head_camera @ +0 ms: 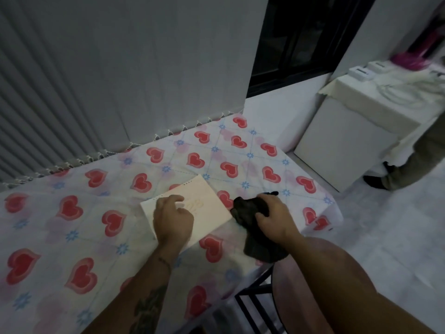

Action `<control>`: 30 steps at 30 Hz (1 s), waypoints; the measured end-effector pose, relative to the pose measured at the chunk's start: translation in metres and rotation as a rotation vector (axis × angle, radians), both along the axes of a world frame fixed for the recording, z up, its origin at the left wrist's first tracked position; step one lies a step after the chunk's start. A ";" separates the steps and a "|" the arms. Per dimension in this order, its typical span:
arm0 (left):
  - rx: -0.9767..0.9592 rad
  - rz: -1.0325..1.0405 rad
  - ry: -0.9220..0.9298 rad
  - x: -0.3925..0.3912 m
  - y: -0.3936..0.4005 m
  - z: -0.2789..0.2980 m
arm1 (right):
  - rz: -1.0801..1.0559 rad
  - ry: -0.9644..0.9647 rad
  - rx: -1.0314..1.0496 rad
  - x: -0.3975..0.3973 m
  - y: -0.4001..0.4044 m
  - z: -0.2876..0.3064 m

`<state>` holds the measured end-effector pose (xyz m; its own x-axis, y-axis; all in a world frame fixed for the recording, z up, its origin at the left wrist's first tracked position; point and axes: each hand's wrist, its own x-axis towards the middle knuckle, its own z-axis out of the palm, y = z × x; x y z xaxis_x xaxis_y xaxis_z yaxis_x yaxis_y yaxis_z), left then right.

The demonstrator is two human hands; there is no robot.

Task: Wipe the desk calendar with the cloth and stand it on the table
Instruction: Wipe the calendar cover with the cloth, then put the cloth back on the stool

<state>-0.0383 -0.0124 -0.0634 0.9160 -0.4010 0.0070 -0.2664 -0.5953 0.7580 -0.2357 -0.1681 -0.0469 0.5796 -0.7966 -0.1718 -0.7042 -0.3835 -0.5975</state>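
The desk calendar (204,203), pale pink with a spiral edge, lies flat on the table (72,225), which wears a cloth printed with red hearts. My left hand (172,216) presses down on the calendar's left part, fingers curled. A dark cloth (250,213) sits at the calendar's right edge and hangs down toward the table's front. My right hand (274,213) grips this cloth from above.
A grey curtain (120,68) hangs along the table's far edge. A white cabinet (349,131) with small boxes on top stands at the right, and another person's leg (414,160) is beside it. A black chair frame (255,300) sits below the table's front.
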 end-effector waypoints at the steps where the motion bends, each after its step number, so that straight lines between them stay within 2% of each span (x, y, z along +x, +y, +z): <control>1: -0.043 -0.072 0.030 -0.008 -0.008 0.003 | -0.057 0.035 0.014 -0.007 -0.006 0.001; 4: -0.037 -0.375 0.108 -0.042 -0.032 0.006 | -0.124 0.166 0.180 -0.028 -0.016 -0.003; 6: -0.001 -0.578 0.143 -0.070 -0.041 -0.002 | -0.063 0.158 0.262 -0.035 -0.015 -0.007; 8: 0.037 -0.680 0.186 -0.095 -0.046 -0.014 | -0.026 0.129 0.243 -0.038 -0.011 -0.012; 12: 0.098 -0.656 0.296 -0.125 -0.053 -0.027 | -0.048 0.080 0.238 -0.037 -0.005 -0.016; 15: 0.044 -0.633 0.363 -0.127 -0.056 -0.026 | -0.034 0.078 0.283 -0.036 -0.005 -0.016; 18: -0.028 -0.597 0.446 -0.121 -0.057 -0.021 | -0.077 0.003 0.427 -0.036 -0.003 -0.012; 25: -0.079 -0.591 0.330 -0.114 -0.050 -0.011 | -0.243 -0.253 0.840 -0.053 0.001 -0.005; 30: -0.094 -0.606 0.277 -0.135 -0.038 -0.009 | -0.351 -0.403 0.891 -0.071 0.018 -0.013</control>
<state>-0.1728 -0.0502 -0.0724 0.5019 -0.8542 -0.1358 -0.3206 -0.3295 0.8880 -0.3068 -0.1504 -0.0594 0.4842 -0.6111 -0.6262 -0.3765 0.5005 -0.7796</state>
